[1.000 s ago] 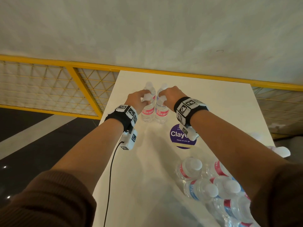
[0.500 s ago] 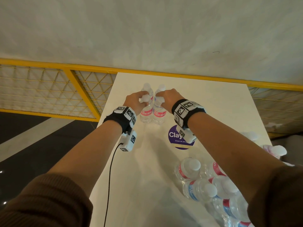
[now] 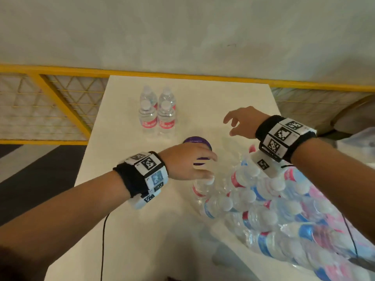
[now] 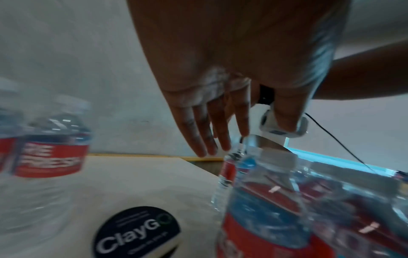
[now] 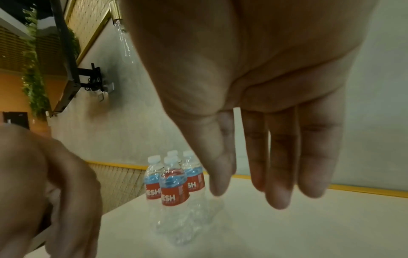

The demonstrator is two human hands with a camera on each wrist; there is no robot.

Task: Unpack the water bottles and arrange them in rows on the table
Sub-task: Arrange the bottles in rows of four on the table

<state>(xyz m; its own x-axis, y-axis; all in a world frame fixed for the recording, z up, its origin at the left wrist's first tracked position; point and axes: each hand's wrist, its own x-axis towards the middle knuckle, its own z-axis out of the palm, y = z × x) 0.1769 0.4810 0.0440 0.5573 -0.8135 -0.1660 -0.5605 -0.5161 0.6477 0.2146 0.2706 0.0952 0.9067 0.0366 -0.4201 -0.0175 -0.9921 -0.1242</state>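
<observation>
Now that you have let go of the four placed bottles standing at the far end of the tabletop, both hands are back at the pack: your left hand reaches a cap with relaxed fingers, your right hand hovers empty.

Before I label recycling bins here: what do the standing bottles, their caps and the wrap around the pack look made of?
The standing bottles look like thin clear plastic: ribbed, glossy, see-through, with a red printed label band. Their caps seem opaque white plastic, matte. The pack wrap appears to be clear plastic film, judging by its crinkled glare; exact plastic types can't be told.
</observation>
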